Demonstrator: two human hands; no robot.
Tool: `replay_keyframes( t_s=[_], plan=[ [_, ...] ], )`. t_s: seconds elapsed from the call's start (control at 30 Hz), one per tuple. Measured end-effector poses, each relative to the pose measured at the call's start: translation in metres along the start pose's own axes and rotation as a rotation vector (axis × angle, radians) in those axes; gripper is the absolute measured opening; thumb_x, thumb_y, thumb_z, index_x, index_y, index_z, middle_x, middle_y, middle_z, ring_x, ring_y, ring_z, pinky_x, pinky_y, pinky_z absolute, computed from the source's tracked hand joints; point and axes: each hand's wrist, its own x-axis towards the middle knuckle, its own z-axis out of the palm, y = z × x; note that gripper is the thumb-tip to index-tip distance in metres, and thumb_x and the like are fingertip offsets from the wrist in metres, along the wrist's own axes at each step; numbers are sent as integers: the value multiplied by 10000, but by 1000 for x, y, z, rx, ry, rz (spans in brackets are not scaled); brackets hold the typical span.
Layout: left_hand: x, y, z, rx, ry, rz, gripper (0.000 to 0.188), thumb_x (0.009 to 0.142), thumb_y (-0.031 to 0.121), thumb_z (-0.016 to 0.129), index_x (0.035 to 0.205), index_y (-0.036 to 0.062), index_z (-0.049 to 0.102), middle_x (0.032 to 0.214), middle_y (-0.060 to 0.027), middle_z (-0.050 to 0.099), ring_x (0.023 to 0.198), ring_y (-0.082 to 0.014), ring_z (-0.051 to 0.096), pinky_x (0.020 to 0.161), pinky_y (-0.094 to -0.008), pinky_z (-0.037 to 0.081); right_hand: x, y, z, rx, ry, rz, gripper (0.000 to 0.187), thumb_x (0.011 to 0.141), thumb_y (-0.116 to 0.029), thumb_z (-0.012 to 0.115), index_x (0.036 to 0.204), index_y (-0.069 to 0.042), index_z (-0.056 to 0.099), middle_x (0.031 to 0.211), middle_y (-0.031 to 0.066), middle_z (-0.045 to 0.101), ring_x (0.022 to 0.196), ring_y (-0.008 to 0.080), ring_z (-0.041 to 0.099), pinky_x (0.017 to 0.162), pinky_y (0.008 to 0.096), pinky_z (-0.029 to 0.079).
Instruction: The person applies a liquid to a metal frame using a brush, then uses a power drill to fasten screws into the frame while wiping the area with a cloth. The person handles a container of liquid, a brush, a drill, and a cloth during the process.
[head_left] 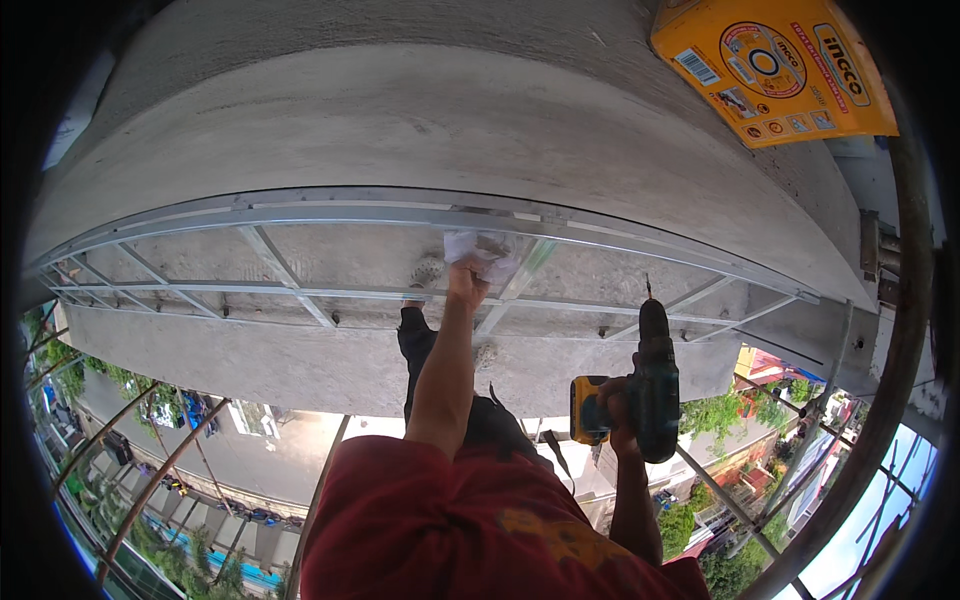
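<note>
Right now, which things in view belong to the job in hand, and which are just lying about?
Apparently belonging:
drill, in the right hand
pale crumpled packet, at the left hand
metal frame, near that hand

Apparently just lying about:
yellow box, untouched, upper right

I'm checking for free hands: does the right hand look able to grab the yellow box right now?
Probably not: the right hand is gripping a drill, and the yellow box sits well beyond it.

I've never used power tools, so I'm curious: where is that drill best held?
Likely by the handle, under the right hand, coming from the person's side: it joins the drill's body to the yellow battery, and the bit points away from them.
</note>
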Motion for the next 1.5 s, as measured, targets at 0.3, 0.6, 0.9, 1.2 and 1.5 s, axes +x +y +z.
replay_keyframes(
  t_s=[0.3,0.6,0.9,1.2,1.5],
  plan=[
    [-13,28,57,-274,85,117,593,917,533,453,1371,154,493,1348,-59,547,1233,-325,507,1033,-528,405,26,-1,17,-235,23,-136,405,943,-306,601,1206,-7,529,818,35,628,718,103,568,667,252,470],
    [-9,34,15,-179,-107,34,515,908,382,564,1341,108,515,1365,-85,540,1268,-326,499,1074,-530,400,32,1,14,-281,-45,-95,240,945,-258,598,984,-23,624,846,47,635,713,104,573,666,246,465],
    [14,51,59,123,80,-44,441,744,25,724,1157,112,595,1107,-84,649,1114,-288,601,1039,-478,466,68,23,5,-47,-195,226,314,832,-61,728,1120,-46,604,912,14,626,773,76,573,685,253,476],
    [-30,41,69,-318,-129,84,554,816,428,677,1263,129,549,1191,-69,620,1103,-325,585,977,-520,453,146,16,39,-367,-213,332,162,798,-131,728,886,-42,627,706,7,599,611,87,557,585,271,483],
    [-11,24,76,-385,-185,87,700,874,628,535,1363,133,461,1326,-83,520,1204,-321,503,994,-522,426,183,-1,55,-375,-288,452,142,798,-167,692,767,-88,577,569,-23,503,491,73,463,477,278,372]
  ],
)
